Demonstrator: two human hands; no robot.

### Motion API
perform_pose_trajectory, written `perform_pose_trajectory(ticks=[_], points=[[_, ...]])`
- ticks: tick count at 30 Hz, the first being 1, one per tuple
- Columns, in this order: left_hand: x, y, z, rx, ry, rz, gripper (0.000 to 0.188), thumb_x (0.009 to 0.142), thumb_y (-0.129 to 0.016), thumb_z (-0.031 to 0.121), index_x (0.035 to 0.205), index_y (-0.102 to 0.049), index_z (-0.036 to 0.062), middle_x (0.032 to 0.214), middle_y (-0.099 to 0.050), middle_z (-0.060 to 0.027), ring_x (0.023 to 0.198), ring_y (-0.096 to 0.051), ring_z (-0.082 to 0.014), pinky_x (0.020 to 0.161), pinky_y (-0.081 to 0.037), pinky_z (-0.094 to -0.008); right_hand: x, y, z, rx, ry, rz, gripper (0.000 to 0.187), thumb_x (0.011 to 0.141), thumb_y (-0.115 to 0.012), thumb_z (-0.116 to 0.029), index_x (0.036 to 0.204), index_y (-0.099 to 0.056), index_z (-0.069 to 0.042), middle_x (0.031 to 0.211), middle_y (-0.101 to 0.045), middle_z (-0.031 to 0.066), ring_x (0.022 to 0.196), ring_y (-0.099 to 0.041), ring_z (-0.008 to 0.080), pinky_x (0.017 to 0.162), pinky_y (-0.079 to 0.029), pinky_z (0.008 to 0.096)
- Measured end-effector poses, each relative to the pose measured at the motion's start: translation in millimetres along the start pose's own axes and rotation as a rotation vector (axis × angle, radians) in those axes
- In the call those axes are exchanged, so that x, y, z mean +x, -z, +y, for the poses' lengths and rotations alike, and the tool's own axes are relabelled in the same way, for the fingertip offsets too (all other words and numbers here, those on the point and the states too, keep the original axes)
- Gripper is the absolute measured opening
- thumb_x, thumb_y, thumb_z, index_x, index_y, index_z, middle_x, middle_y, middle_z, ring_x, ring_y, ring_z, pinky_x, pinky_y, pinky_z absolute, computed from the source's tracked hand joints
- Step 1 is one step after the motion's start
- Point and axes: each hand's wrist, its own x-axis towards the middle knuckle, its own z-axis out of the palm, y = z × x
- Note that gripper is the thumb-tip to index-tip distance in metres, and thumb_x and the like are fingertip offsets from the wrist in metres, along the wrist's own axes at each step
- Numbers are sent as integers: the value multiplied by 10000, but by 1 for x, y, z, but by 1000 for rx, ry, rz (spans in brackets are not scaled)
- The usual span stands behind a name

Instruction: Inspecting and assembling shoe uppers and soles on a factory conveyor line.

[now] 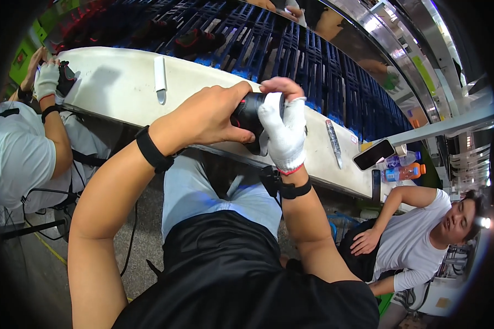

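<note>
A black shoe (249, 113) with small red accents is held above the white bench (121, 74), partly hidden by my hands. My left hand (203, 116), bare, grips it from the left with the thumb on the near side. My right hand (285, 129) wears a white glove with a red cuff edge and closes on the shoe's right side; some bare fingertip shows at the top. Black bands circle both my wrists. To the left of my hands, a white strip with a rounded end (160, 80) lies on the bench. A slim pen-like tool (333, 143) rests to the right.
Behind the bench runs a dark blue slatted rack (274, 46) carrying dark shoes (200, 41). A phone (374, 154) and drink bottles (403, 172) stand at the bench's right end. One person (24, 153) works at far left; another (411, 233) sits at right.
</note>
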Motion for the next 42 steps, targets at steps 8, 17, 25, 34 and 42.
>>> perform_pose_trajectory(ticks=[8, 17, 25, 34, 42], points=[[5, -13, 13, 45, 3, 140, 675, 776, -948, 393, 1198, -591, 6, 866, -759, -264, 863, -747, -507, 785, -589, -521, -4, -9, 0, 42, 19, 298, 164, 1038, -679, -59, 1189, -636, -11, 1159, -643, 79, 1061, -601, 154, 1003, -486, 313], [5, -18, 38, 171, 72, 136, 656, 792, -944, 419, 1139, -573, 4, 814, -748, -254, 804, -749, -489, 745, -589, -537, 2, 16, 3, 286, -226, 184, 252, 1140, -554, -201, 1199, -675, 12, 1147, -700, 115, 1055, -637, 162, 980, -503, 307], [-1, -31, 45, 183, 59, 220, 643, 799, -946, 413, 1108, -564, 0, 770, -742, -229, 748, -754, -465, 700, -595, -523, -9, 10, 1, 295, -50, 377, 192, 1095, -577, -96, 1250, -611, 12, 1169, -682, 128, 1069, -634, 183, 1019, -503, 335], [-1, -29, 45, 189, 34, 187, 628, 803, -949, 407, 1120, -559, 30, 782, -744, -222, 769, -757, -473, 709, -594, -538, 1, 25, -18, 50, -204, 83, 167, 1081, -597, -134, 1121, -692, -4, 1041, -713, 96, 994, -654, 182, 969, -506, 322], [-8, -24, 44, 185, 59, 186, 618, 812, -944, 403, 1102, -555, 20, 789, -742, -241, 784, -760, -483, 717, -597, -538, -3, 9, -9, 199, -42, 258, 122, 1042, -627, -81, 1108, -655, 18, 1097, -693, 135, 1018, -655, 194, 983, -521, 344]])
